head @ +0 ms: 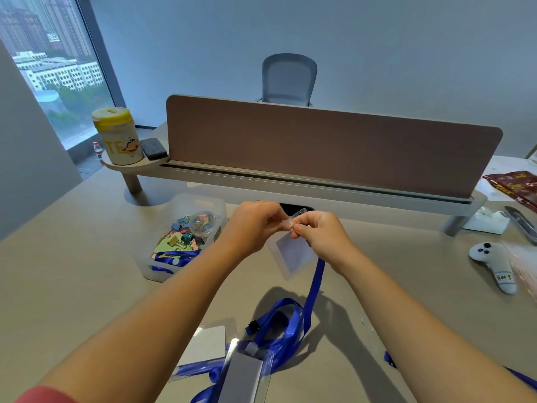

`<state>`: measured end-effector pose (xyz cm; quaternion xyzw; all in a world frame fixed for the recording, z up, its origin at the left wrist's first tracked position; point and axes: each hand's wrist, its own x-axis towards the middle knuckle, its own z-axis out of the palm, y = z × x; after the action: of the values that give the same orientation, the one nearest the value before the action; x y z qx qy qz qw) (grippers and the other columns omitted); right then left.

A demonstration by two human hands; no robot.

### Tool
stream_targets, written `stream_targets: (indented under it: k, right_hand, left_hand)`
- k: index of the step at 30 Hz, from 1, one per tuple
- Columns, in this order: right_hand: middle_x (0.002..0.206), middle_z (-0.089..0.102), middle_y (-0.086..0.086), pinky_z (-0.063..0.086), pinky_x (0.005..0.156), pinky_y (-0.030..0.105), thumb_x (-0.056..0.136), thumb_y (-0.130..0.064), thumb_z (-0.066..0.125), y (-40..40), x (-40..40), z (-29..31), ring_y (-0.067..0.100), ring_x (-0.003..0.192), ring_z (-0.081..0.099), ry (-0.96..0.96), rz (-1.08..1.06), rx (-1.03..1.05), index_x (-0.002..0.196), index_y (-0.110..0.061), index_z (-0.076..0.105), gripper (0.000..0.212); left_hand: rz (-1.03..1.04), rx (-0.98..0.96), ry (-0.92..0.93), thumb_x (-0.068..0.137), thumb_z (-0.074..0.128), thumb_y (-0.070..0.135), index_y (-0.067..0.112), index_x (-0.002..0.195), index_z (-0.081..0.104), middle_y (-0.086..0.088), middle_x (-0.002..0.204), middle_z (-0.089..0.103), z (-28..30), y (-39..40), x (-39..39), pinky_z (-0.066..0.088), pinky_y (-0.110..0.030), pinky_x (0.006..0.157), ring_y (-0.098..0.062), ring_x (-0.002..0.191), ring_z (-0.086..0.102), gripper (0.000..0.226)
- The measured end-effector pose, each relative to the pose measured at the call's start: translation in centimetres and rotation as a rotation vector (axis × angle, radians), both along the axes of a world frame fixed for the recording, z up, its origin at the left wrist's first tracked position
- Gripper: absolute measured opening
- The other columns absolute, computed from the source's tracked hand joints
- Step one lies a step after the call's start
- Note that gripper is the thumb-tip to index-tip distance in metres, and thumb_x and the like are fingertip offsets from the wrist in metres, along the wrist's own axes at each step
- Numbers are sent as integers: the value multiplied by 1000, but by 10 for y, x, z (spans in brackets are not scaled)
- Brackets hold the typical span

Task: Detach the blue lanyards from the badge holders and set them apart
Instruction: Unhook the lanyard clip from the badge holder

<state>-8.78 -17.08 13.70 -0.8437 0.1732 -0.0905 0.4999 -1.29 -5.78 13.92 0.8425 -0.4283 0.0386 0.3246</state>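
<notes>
A clear, soft plastic badge holder (292,251) with a pale card inside is held up above the beige desk (87,257), between the two hands. Its top edge, by the small translucent clip (287,223), is pinched by the left hand (255,225), and the clip end of the blue ribbon lanyard (315,282) appears to be pinched by the right hand (316,231); the exact finger placement at the clip is too small to be made out. The ribbon hangs down from the right hand to a loose heap on the desk, beside further clear holders (207,346). The step in hand is judged to be the unhooking of the clip from the holder's slot. It is best done with the holder kept steady near the slot, the clip opened fully before it is drawn out, and no pull put on the ribbon, so that the thin plastic is not torn.
</notes>
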Motion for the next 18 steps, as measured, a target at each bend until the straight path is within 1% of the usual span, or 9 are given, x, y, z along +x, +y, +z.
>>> stream_targets:
  k: [3,4,6,8,9,11,13,15,18]
  right_hand:
    - [77,57,1,38,62,11,92,-8,45,1,0,-6,3,68,49,-25,-19,-33,83,-9,59,17]
    - [76,55,0,39,62,11,93,-8,45,1,0,-8,7,70,50,-30,-30,-30,85,-9,59,17]
    - [71,52,-4,40,62,12,94,-9,43,1,-1,-11,13,78,51,-32,-58,-29,95,-5,62,19]
    - [71,50,-6,41,63,17,94,-11,43,2,-1,-13,16,83,51,-38,-86,-43,102,-2,61,22]
    - [74,52,-3,42,64,21,94,-11,42,3,0,-14,17,84,51,-45,-98,-55,103,-2,61,23]
    - [82,54,2,42,71,27,94,-12,41,3,2,-12,18,84,51,-63,-127,-80,103,-2,60,23]
    - [84,55,4,43,73,31,94,-13,41,3,4,-7,18,83,51,-87,-151,-108,102,-3,60,23]
    - [85,55,3,44,74,33,94,-14,41,2,7,-2,17,82,51,-114,-169,-155,102,-5,61,23]
    - [78,54,0,43,70,31,94,-13,41,0,9,10,16,76,50,-160,-173,-196,98,-6,61,22]
  left_hand:
    - [23,-60,108,79,62,19,2,94,67,-17,97,70,-3,-1,-1,45,-26,77,-24,89,62,24]
    - [29,-66,132,80,61,19,2,94,67,-17,97,70,-5,-2,-2,46,-28,77,-23,88,62,23]
    - [42,-75,159,82,59,19,2,94,66,-17,95,70,-8,-4,-4,47,-28,77,-21,85,60,22]
    - [53,-84,168,84,57,19,3,95,66,-17,95,69,-9,-7,-5,46,-26,75,-18,83,58,22]
    - [56,-93,168,84,56,19,3,96,65,-16,95,69,-10,-8,-6,46,-25,75,-18,83,58,22]
    - [69,-137,181,85,55,17,2,95,65,-16,94,69,-10,-11,-7,44,-19,70,-15,81,57,21]
    - [97,-210,218,86,54,15,1,92,66,-16,90,69,-8,-15,-7,40,-14,63,-13,76,54,19]
    - [130,-291,255,86,54,13,0,88,66,-16,85,67,-4,-19,-6,41,-15,63,-14,72,53,18]
    - [145,-386,284,86,53,13,1,86,66,-12,80,64,6,-23,-2,47,-26,67,-18,74,57,17]
